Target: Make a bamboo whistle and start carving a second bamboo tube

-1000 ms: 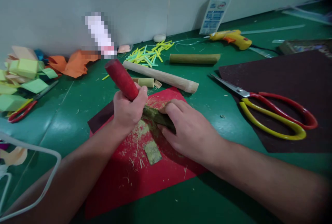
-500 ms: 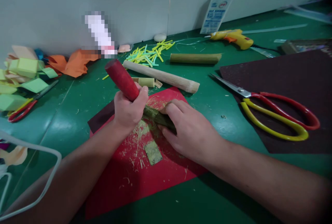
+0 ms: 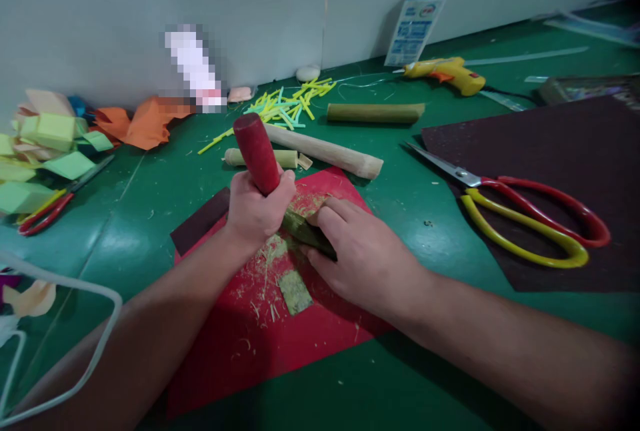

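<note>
My left hand [image 3: 257, 208] is closed round the thick red handle of a tool [image 3: 256, 151]; its working end is hidden below the fist. A dark green bamboo piece [image 3: 303, 230] lies tilted under my right hand [image 3: 350, 244], whose fingers and thumb grip it from both sides. The left fist sits close against the bamboo's upper end; whether they touch I cannot tell. Beneath both hands is a red sheet [image 3: 320, 354] strewn with pale shavings [image 3: 260, 278]. On it, just below the bamboo, rests a small flat green-grey piece [image 3: 295, 292].
Beyond the hands lie a pale stick [image 3: 325, 150], a short bamboo piece [image 3: 285, 158], another bamboo length [image 3: 375, 112] and yellow-green strips [image 3: 290, 104]. Large scissors [image 3: 530, 201] rest on dark card [image 3: 570, 144] at right. A glue gun [image 3: 450, 74] lies behind; folded papers [image 3: 50, 144] are left.
My left hand has moved a little to the right with the red-handled tool, which now stands more upright. My right hand and the bamboo piece have shifted only slightly.
</note>
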Demonstrator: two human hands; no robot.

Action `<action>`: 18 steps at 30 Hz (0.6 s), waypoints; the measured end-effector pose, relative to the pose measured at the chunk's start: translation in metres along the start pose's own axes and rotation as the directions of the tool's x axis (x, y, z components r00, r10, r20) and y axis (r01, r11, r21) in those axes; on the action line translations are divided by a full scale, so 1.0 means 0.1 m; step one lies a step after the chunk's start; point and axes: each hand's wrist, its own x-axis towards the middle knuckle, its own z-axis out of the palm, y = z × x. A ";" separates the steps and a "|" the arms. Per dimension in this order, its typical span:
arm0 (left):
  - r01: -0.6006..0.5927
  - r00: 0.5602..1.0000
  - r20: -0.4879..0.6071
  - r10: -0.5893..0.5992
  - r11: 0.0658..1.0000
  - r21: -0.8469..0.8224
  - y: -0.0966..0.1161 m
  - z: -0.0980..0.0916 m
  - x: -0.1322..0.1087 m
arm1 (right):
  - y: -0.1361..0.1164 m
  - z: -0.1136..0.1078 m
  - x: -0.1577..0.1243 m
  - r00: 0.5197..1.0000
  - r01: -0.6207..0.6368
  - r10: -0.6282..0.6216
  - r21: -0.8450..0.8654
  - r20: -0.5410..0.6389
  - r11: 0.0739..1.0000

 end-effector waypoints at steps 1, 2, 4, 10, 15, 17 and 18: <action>-0.001 1.000 -0.003 0.001 1.000 -0.004 0.00 0.00 0.00 | 0.00 0.00 0.00 1.000 -0.002 0.002 0.005 0.002 1.000; -0.002 1.000 -0.002 0.002 1.000 -0.008 0.00 0.00 0.00 | 0.00 0.00 0.00 1.000 -0.002 0.002 0.010 0.002 1.000; -0.002 1.000 0.003 0.002 1.000 -0.017 0.00 -0.01 0.00 | 0.01 0.00 0.00 1.000 -0.004 0.004 0.021 0.001 1.000; 0.015 0.999 -0.042 -0.018 0.997 -0.072 -0.04 -0.02 -0.03 | 0.05 0.00 -0.01 1.000 -0.020 0.020 0.053 0.000 0.998; -0.004 0.997 -0.083 -0.005 0.995 -0.099 -0.06 0.00 0.00 | 0.06 -0.01 -0.01 0.999 -0.035 0.034 0.062 0.004 0.997; -0.009 0.998 -0.068 0.003 0.996 -0.090 -0.07 0.00 0.00 | 0.05 -0.02 0.00 0.999 -0.032 0.032 0.061 0.004 0.998; -0.011 0.998 -0.062 0.006 0.996 -0.089 -0.07 0.00 0.00 | 0.05 -0.03 0.00 0.999 -0.032 0.032 0.061 0.005 0.998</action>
